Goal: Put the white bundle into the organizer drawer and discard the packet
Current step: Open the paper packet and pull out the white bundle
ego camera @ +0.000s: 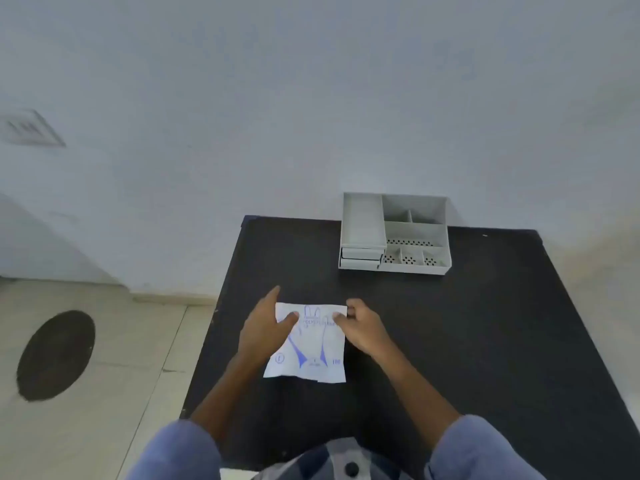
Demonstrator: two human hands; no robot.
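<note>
A flat white packet [311, 351] with blue glove printing lies on the black table [450, 341], near its front left. My left hand [265, 327] holds the packet's upper left edge, thumb on top. My right hand [362, 327] pinches its upper right corner. A white organizer [394, 233] stands at the table's far edge, with open compartments on the right and two shut drawers [360, 258] at its lower left. The white bundle is not visible; any contents of the packet are hidden.
A white wall rises behind the table. Left of the table is a tiled floor with a dark round bin opening [55, 355]. A vent-like plate [31, 128] sits on the wall at far left.
</note>
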